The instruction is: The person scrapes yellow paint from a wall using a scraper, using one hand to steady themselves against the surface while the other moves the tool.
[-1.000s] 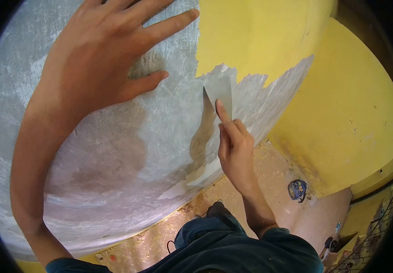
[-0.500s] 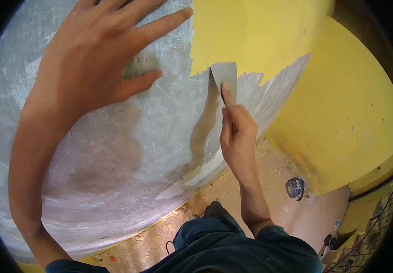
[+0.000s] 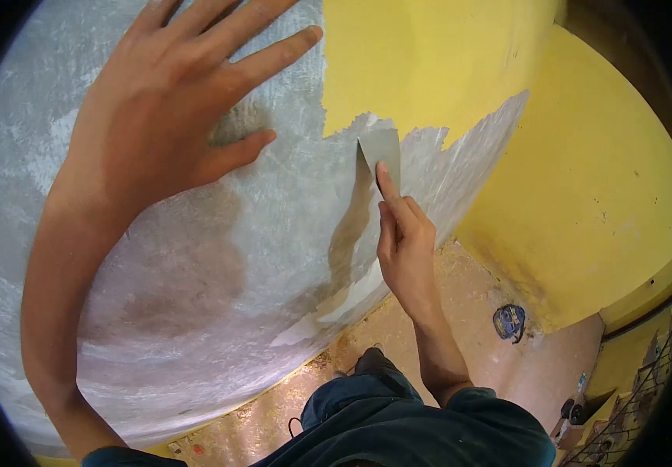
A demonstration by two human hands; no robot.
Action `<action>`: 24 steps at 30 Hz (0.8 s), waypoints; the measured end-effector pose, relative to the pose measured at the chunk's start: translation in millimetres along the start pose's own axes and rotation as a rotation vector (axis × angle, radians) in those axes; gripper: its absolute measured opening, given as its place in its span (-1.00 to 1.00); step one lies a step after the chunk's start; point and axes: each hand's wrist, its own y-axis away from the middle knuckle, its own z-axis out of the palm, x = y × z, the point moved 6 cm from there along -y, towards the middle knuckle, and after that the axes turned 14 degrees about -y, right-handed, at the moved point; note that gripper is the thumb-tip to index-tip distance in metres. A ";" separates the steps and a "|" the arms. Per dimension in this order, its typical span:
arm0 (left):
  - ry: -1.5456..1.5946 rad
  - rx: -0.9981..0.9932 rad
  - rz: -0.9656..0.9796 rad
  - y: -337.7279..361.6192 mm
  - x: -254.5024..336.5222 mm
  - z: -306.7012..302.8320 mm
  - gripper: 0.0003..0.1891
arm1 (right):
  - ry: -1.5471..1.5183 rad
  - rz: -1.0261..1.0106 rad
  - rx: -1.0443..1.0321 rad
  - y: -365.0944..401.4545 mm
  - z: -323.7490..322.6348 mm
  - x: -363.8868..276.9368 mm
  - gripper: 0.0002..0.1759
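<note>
The scraper [image 3: 384, 146] is being held at the jagged lower edge of the yellow paint [image 3: 422, 62], its blade lying over the stripped grey part of the wall [image 3: 281, 233]. The paint is being bounded on the left by a nearly straight edge and below by a ragged one that is rising toward the right. A stretch of grey surface is being left open between the scraper and the left hand [image 3: 176, 101], and the scraper's shadow [image 3: 348, 226] is being cast on it. More grey is being shown to the right of the blade, up to the wall's edge, past which a yellow side wall [image 3: 585, 187] is being seen. Below, the wall's foot is being met by the floor [image 3: 472, 311], where a blue object [image 3: 510, 323] is being seen near the side wall.

The scraper is being gripped in the right hand [image 3: 410, 243], its index finger being laid straight along the blade and its other fingers being curled; the handle is being hidden. The left hand is being spread wide, its index fingertip being placed just beside the paint's left edge. Whether its palm is being pressed to the wall cannot be told.
</note>
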 end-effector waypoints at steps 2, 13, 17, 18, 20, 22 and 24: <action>0.113 -0.123 0.024 1.2 2.2 7.0 -0.20 | 0.006 -0.003 0.018 -0.1 -2.4 3.9 -0.27; -0.078 0.140 -0.028 2.3 6.4 18.4 -0.21 | 0.012 -0.004 0.012 -17.4 -8.2 -5.1 -0.27; -0.162 -0.005 -0.020 1.4 5.8 10.7 -0.21 | 0.031 -0.002 -0.014 -5.0 -5.0 -1.7 -0.26; -0.095 0.028 -0.027 2.4 5.5 9.0 -0.21 | 0.028 -0.004 -0.020 -4.2 -3.4 -1.2 -0.26; -0.026 0.059 -0.037 1.8 2.4 1.3 -0.21 | -0.002 0.001 0.001 -3.8 -4.0 1.0 -0.27; 0.044 -0.260 0.039 -0.2 0.5 3.6 -0.21 | 0.013 0.006 -0.007 -16.3 -5.7 -7.9 -0.26; 0.003 -0.022 0.017 0.5 5.8 28.4 -0.21 | 0.023 0.002 -0.002 -16.1 -6.6 -8.5 -0.26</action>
